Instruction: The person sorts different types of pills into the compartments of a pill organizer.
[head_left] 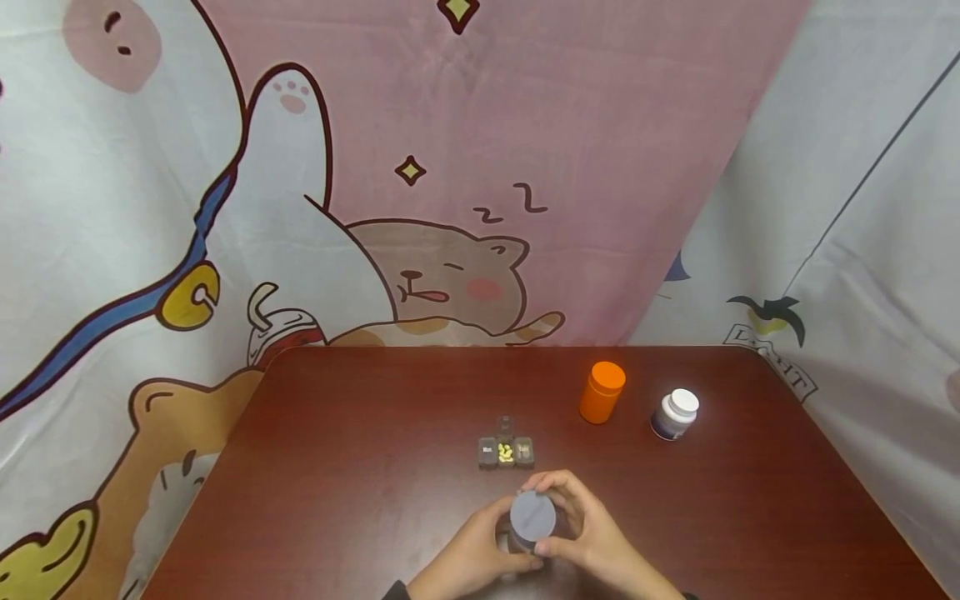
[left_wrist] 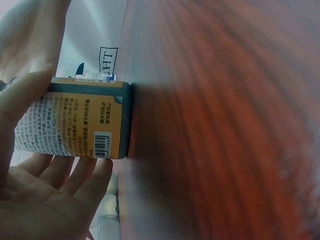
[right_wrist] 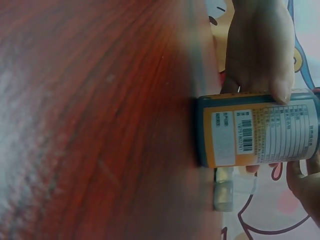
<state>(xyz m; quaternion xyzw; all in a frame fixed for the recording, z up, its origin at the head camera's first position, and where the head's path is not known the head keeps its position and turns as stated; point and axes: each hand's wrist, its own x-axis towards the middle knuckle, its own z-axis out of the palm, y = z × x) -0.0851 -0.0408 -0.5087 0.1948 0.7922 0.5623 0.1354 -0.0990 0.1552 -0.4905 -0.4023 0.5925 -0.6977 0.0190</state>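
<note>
Grey cap uppermost, the bottle [head_left: 532, 518] is between both hands over the near part of the bench [head_left: 360, 467] in the head view; the left hand [head_left: 480, 542] is wrapped round its body, and the right hand [head_left: 588, 529] clamps it near the cap. Beyond stand a pill box [head_left: 487, 452] with yellow pills [head_left: 506, 453], an orange bottle [head_left: 602, 393] and a white bottle [head_left: 675, 414]. From the left wrist, fingers [left_wrist: 102, 175] clasp the orange label; whether the base touches the bench is unclear. From the right wrist, the left thumb [right_wrist: 282, 92] presses the label's edge.
</note>
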